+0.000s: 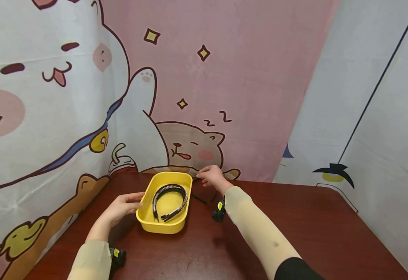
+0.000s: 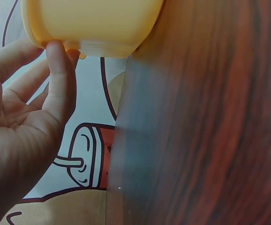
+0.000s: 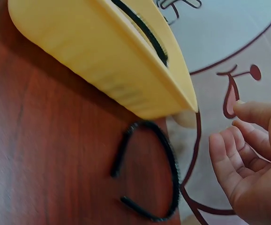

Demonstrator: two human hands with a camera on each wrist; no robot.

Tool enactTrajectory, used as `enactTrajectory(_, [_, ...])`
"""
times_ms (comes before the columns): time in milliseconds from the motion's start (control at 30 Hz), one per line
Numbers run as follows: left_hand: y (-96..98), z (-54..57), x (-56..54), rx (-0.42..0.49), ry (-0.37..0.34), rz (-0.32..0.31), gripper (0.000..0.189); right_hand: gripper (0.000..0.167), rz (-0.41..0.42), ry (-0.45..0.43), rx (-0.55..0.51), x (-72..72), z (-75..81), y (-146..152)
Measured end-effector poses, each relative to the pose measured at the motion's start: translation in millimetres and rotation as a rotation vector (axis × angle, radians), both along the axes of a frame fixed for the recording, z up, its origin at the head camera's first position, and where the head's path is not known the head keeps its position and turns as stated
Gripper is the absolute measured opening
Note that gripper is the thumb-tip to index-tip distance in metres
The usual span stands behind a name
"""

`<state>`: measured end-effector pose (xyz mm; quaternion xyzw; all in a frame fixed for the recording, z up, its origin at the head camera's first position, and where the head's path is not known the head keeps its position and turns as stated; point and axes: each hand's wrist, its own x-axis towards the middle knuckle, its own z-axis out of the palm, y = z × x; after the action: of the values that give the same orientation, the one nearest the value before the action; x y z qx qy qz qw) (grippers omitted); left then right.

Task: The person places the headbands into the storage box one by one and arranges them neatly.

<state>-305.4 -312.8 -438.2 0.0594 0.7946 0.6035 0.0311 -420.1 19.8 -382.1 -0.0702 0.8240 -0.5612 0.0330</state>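
Note:
A yellow plastic basin [image 1: 163, 228] stands on the table with several dark headbands [image 1: 170, 188] lying in it, one with a shiny, pale band. My left hand [image 1: 121, 208] holds the basin's left rim, thumb against the outer wall. Past the basin's far right corner, my right hand [image 1: 212, 177] hovers with loosely bent fingers and nothing between them. Below that hand a black headband [image 3: 175, 173] lies on the table beside the basin, its two ends facing away from the hand. In the head view the right hand and wrist partly cover this headband.
The dark reddish-brown wooden table [image 1: 295, 229] stretches far to the right. Behind it and at its left side hangs a cartoon-printed cloth [image 1: 253, 97], close against the table's edges. A small black wrist camera [image 1: 219, 212] sits on each wrist.

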Motion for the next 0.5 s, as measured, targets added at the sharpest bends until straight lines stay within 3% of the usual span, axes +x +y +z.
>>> enactTrajectory(267, [-2.4,0.0,0.2,0.004,0.001,-0.003,0.053,0.022,-0.022,0.012,-0.025,-13.8,4.5,20])
enactTrajectory(500, [-1.2,0.7,0.3,0.013,-0.005,-0.008,0.052,0.023,-0.063,-0.026,-0.060,-24.2,-1.0,41])
